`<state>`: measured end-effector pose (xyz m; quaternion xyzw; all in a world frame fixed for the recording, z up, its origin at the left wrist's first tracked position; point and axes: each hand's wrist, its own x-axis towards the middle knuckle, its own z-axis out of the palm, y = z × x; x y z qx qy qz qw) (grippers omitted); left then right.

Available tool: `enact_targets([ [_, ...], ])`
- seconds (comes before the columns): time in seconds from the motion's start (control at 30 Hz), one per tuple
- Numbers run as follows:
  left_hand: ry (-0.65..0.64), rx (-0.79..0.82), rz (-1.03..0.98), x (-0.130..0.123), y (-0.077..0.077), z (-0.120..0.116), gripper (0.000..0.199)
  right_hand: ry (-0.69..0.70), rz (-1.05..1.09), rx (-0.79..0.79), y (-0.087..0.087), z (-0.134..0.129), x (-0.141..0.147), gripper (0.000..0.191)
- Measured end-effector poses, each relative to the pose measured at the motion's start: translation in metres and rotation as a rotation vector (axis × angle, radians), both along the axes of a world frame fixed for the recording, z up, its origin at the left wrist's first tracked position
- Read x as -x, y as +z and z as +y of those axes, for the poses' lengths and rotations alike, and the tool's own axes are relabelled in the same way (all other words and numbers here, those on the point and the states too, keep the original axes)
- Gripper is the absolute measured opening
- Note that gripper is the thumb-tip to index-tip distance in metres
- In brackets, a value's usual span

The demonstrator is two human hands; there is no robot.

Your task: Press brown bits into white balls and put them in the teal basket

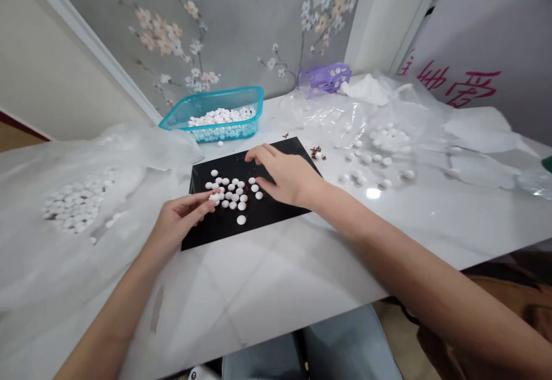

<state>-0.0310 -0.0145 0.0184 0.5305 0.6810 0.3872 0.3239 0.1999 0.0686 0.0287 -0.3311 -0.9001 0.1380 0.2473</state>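
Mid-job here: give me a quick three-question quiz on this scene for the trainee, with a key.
1. True or false: the teal plastic basket holds white round pieces.
2. What does the right hand rest on? A: the black sheet; B: the purple bag; C: the floor.
3. Which is nearer the reddish-brown flecks: the right hand or the left hand?

Key: 1 true; 2 A; 3 the right hand.

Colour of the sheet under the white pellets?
A black sheet, best seen in the head view.
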Motion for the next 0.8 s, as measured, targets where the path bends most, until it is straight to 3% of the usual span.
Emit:
enact_targets([
  [0.17,-0.009,0.024,0.145,0.009,0.008,0.001,0.046,-0.344,-0.191,0.006,0.005,0.015,-0.015,0.031],
  [0.37,-0.083,0.103,0.332,0.02,0.011,0.004,0.055,-0.801,-0.343,0.305,-0.005,0.032,-0.031,0.036],
  [0.5,-0.119,0.098,0.474,0.026,0.008,0.004,0.056,-0.854,-0.347,0.36,-0.009,0.037,-0.035,0.036],
  [0.8,-0.091,0.1,0.602,0.031,0.006,0.001,0.057,-0.796,-0.357,0.327,-0.005,0.038,-0.036,0.031],
])
